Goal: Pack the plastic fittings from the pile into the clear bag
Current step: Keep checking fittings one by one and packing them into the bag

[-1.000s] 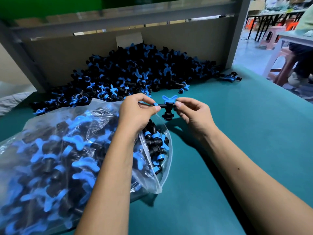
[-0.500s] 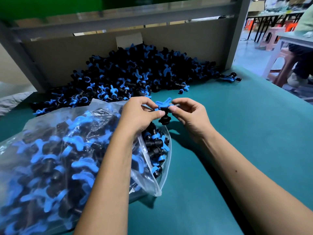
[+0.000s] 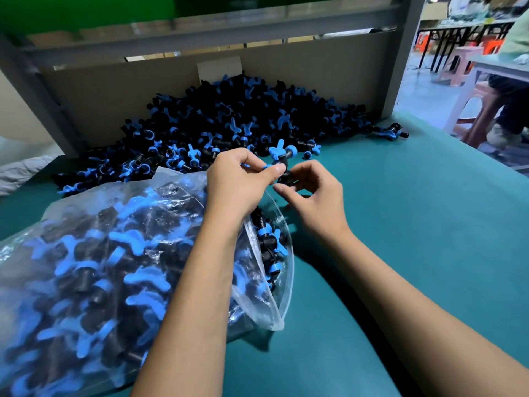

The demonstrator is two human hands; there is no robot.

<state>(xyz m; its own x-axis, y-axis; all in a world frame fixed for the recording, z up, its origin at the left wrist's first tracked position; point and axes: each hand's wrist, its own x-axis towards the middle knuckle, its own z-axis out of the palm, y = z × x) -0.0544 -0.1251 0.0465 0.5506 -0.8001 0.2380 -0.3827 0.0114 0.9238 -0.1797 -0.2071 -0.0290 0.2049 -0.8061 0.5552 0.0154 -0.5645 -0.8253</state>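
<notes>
A big pile of black fittings with blue wing handles (image 3: 229,118) lies against the back board on the green table (image 3: 415,224). Lying at the left is a clear bag (image 3: 120,242), largely filled with the same fittings, its mouth (image 3: 287,253) open toward the right. Above that mouth, my left hand (image 3: 243,179) pinches one fitting (image 3: 282,157) with thumb and fingers. My right hand (image 3: 313,196) curls around the fitting's black lower body from the right.
One stray fitting (image 3: 389,133) lies apart at the pile's right end. A grey frame post (image 3: 400,53) and a cardboard back wall (image 3: 114,90) close off the far side. Stools (image 3: 472,110) and a seated person are beyond the table's right edge.
The fitting held between both hands has turned and tilted, its blue handle now pointing up and away. My right hand has dropped from the fitting's end to its lower body.
</notes>
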